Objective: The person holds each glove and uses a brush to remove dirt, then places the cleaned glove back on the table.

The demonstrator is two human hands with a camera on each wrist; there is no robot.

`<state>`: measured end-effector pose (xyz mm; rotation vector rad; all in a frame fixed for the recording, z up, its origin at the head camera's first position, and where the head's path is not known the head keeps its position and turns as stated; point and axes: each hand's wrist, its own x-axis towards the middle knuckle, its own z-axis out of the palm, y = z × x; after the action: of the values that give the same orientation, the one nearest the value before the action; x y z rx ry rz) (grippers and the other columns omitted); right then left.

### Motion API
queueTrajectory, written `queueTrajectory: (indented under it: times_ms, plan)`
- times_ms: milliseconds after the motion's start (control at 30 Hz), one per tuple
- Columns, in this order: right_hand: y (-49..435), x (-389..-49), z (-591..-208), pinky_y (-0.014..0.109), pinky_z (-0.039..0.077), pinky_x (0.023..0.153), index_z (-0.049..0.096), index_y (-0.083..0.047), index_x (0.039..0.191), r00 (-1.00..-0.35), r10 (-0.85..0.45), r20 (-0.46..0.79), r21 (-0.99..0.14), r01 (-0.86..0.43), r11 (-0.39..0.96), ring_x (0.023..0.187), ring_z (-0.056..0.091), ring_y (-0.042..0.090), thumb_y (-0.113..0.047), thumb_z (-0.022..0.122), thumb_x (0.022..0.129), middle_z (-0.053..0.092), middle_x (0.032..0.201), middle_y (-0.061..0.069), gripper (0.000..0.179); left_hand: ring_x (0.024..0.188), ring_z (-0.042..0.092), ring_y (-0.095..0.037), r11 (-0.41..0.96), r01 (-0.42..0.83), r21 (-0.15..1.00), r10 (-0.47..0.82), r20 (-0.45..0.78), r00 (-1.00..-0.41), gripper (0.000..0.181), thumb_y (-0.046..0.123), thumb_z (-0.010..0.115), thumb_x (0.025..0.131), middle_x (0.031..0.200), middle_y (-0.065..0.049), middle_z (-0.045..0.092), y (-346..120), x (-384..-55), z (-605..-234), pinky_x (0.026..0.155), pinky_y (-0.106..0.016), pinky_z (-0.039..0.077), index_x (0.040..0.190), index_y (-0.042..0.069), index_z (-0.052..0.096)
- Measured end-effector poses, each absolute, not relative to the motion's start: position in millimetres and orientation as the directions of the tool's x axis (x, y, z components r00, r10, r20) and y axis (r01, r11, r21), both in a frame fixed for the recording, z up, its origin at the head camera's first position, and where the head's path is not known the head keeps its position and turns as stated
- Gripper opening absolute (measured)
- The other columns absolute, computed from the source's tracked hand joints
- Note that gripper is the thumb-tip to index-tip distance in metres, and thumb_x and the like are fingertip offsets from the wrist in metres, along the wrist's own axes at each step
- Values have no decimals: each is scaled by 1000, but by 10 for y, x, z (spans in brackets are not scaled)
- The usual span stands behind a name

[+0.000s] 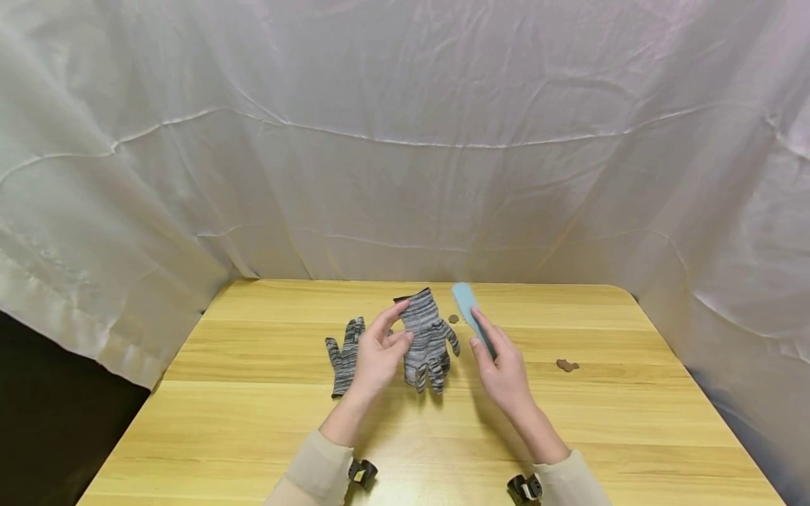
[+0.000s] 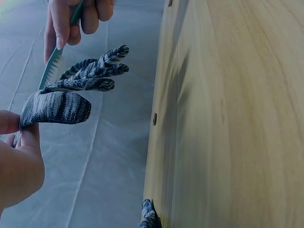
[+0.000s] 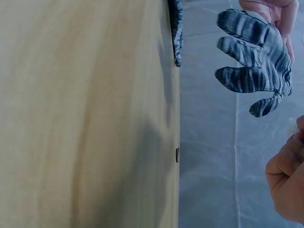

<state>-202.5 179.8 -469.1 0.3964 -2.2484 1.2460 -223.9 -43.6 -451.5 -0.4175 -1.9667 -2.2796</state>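
My left hand (image 1: 378,357) holds up a grey-and-black knit glove (image 1: 425,327) by its cuff, with the glove's fingers hanging down. In my right hand (image 1: 506,372) is a light blue brush (image 1: 467,303), gripped along its handle and held beside the glove. The left wrist view shows the brush's white bristles (image 2: 53,71) facing the glove, close by it. A second matching glove (image 1: 342,362) lies on the table to the left, partly hidden behind my left hand.
Brown scraps (image 1: 567,365) lie on the wooden table (image 1: 221,422) to the right, and a small brown piece (image 1: 453,318) sits between the held glove and the brush. Pale curtains (image 1: 405,197) hang behind the table and along both sides.
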Motion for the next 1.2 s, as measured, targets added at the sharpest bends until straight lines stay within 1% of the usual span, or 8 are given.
queueTrajectory:
  times_ms: [300,433,533,633,767,867,1033,1200]
  plan:
    - [1811,-2032,-4661,25,37,53,66,-13,141,-813,-17,582,-674,-494,549,63,37,9,-8,68,100,50,81,-3,41,123,64,-42,-145,248,958,196,274,-942,60,-14,61,92,163,-12,41,-431,-2212,-4521,70,-15,57,148,7,55]
    - [1805,-2026,-4649,26,37,54,68,-14,139,-833,-19,553,-690,-471,549,64,37,10,-12,71,99,48,81,-5,41,122,64,-41,-160,261,952,253,295,-922,59,-15,60,92,162,-12,42,-436,-2210,-4521,72,-15,57,148,4,54]
    - [1804,-2015,-4638,27,39,55,69,-16,138,-857,-27,515,-712,-445,544,66,39,11,-16,72,99,49,82,-5,39,120,66,-35,-160,248,955,281,285,-916,59,-14,60,93,161,-9,45,-438,-2204,-4522,65,-15,56,147,6,55]
    - [1805,-1999,-4624,28,39,58,71,-16,135,-886,-33,463,-741,-407,533,68,41,13,-21,72,99,49,83,-3,36,119,67,-31,-162,242,957,307,282,-909,57,-15,60,93,159,-10,48,-442,-2194,-4525,69,-16,58,146,6,56]
    - [1805,-1984,-4615,27,38,58,72,-12,132,-906,-32,422,-769,-376,516,69,42,15,-23,74,98,50,85,-1,36,118,67,-32,-168,265,950,336,308,-890,54,-16,59,93,155,-14,51,-443,-2184,-4530,89,-24,60,144,1,57]
    - [1797,-1979,-4621,26,38,58,74,-8,126,-897,-26,442,-774,-395,495,69,41,14,-18,77,95,52,86,1,33,117,67,-31,-166,280,946,346,322,-881,50,-16,59,94,153,-16,53,-440,-2176,-4531,94,-27,59,142,-2,58]
    - [1762,-1986,-4644,24,38,58,76,-7,108,-855,7,518,-775,-466,427,70,42,11,-4,79,90,53,84,2,18,116,68,-26,-135,286,949,322,315,-893,46,-11,62,95,146,-16,59,-429,-2172,-4518,86,-23,59,140,0,60]
    - [1753,-2000,-4650,21,38,56,75,-5,104,-812,64,580,-772,-523,361,71,44,9,4,78,88,53,83,5,18,121,64,-24,-108,281,954,230,298,-926,33,1,68,97,141,-14,61,-427,-2191,-4503,102,-29,54,129,0,63]
